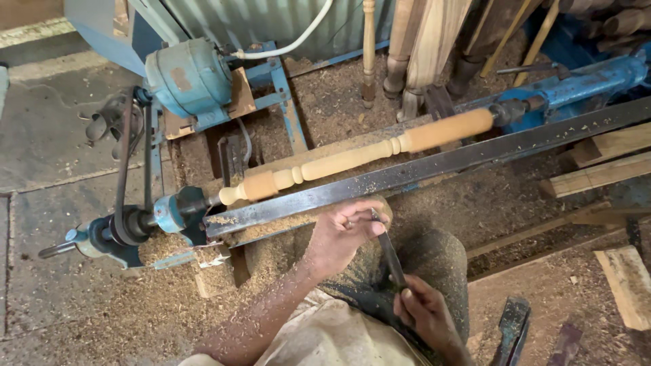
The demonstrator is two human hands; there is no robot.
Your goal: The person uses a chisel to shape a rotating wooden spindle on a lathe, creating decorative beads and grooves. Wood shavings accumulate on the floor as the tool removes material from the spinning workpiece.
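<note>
A pale turned wooden spindle [352,157] is mounted in a blue lathe, running from lower left to upper right. In front of it lies a long dark steel tool rest bar [434,166]. My left hand [342,234] rests against this bar, fingers closed around the upper end of a dark chisel [392,259]. My right hand [424,315] grips the chisel's lower end close to my lap. The chisel's tip is hidden behind my left fingers, just short of the spindle. Sawdust covers my left forearm.
A blue motor [188,76] with a drive belt [125,156] sits at upper left. Finished turned legs [369,51] lean at the back. Wood offcuts [627,285] lie at right, and another dark tool [512,329] lies on the sawdust-covered floor.
</note>
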